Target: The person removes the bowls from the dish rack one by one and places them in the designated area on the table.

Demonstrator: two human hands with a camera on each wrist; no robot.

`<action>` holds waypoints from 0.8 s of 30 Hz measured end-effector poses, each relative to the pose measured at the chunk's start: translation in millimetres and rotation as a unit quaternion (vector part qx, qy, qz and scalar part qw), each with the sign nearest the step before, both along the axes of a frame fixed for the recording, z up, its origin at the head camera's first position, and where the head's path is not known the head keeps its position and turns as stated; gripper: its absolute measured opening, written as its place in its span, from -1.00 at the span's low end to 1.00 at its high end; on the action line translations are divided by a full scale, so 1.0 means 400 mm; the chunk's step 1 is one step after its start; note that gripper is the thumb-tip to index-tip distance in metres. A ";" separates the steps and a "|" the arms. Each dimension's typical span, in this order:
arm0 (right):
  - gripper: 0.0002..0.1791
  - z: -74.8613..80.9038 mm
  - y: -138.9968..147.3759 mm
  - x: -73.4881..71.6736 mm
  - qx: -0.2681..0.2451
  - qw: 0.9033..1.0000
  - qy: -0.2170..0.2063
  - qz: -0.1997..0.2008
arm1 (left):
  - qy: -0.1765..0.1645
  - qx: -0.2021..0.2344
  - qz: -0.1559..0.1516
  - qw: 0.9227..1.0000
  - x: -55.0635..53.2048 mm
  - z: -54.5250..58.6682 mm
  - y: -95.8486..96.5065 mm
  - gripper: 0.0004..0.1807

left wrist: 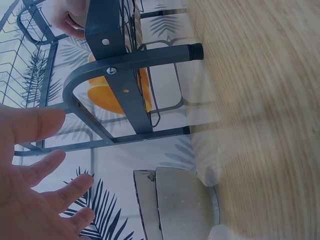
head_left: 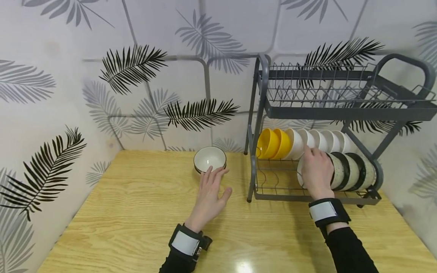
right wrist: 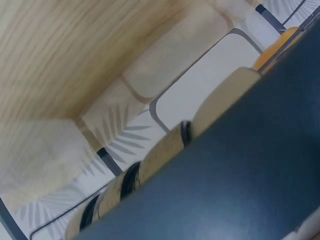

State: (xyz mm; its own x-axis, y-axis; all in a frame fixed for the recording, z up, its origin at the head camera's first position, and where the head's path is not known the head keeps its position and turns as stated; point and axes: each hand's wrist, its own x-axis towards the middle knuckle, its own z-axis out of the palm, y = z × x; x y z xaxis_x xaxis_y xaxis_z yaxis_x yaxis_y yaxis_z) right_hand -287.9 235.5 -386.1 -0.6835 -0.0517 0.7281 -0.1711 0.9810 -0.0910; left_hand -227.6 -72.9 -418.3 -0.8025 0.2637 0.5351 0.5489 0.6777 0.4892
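Observation:
My left hand (head_left: pixel 211 193) is held with fingers spread beside a small stack of white bowls with dark rims (head_left: pixel 209 157) on the table. In the left wrist view the stack (left wrist: pixel 185 202) shows two nested bowls, past the fingertips. My right hand (head_left: pixel 317 170) reaches into the lower tier of the dish rack (head_left: pixel 351 113) and grips the leftmost bowl (head_left: pixel 301 175) of the front row, covering most of it. Right of it stand speckled cream bowls with black bands (head_left: pixel 353 172). In the right wrist view a rack bar hides nearly all of that hand.
Behind the front row, yellow bowls (head_left: pixel 268 144) and several white bowls (head_left: pixel 321 140) stand on edge. The rack's upper wire tier (head_left: pixel 317 91) overhangs them. A leaf-patterned wall (head_left: pixel 153 94) closes off the back of the wooden table (head_left: pixel 136 212).

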 end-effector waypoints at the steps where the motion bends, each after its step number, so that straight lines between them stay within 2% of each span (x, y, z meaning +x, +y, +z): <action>1: -0.54 -0.004 0.000 0.001 -0.007 1.000 0.003 -0.003 | -0.001 0.000 -0.001 1.000 0.001 -0.001 0.001 -0.46; 7: -0.52 -0.020 -0.003 -0.007 -0.049 0.998 0.032 -0.008 | -0.001 -0.001 -0.004 1.000 0.002 -0.005 0.004 -0.46; 16: -0.53 -0.026 -0.026 -0.006 -0.100 0.992 0.070 0.013 | -0.009 0.000 -0.003 1.000 0.001 -0.006 0.002 -0.46; 21: -0.54 -0.039 -0.035 -0.006 -0.090 0.987 0.126 0.038 | -0.001 -0.001 0.001 1.000 0.000 -0.008 0.000 -0.46; 24: -0.54 -0.051 -0.033 -0.009 -0.088 0.980 0.167 0.056 | -0.001 0.000 0.002 1.000 -0.002 -0.010 0.000 -0.47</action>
